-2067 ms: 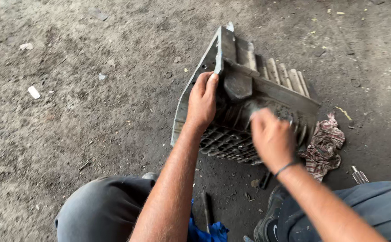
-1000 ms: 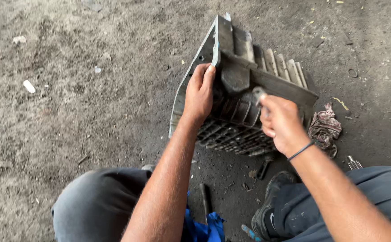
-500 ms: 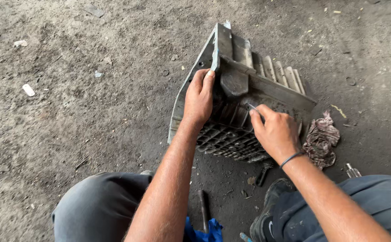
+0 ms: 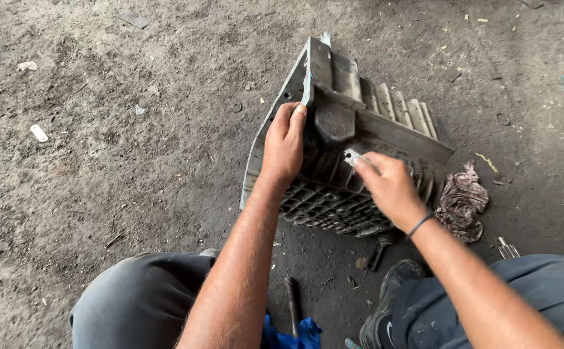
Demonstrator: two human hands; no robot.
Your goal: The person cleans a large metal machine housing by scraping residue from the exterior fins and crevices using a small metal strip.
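A large grey cast-metal housing (image 4: 359,113) with ribs and fins stands tilted on the dirt floor in front of me. My left hand (image 4: 284,143) grips its left flange and steadies it. My right hand (image 4: 388,187) is closed around a small metal tool (image 4: 352,157), whose shiny tip pokes out against the ribbed inner face of the housing. A dark band circles my right wrist.
A crumpled dirty rag (image 4: 461,200) lies right of the housing. A black bolt-like tool (image 4: 380,249) and a dark rod (image 4: 292,304) lie on the ground near my shoe (image 4: 382,320). Blue cloth (image 4: 295,336) sits between my knees. A metal piece (image 4: 507,247) lies by my right knee.
My right hand has moved across the inside of the housing, up and left toward the central boss. The left hand kept its grip on the flange.
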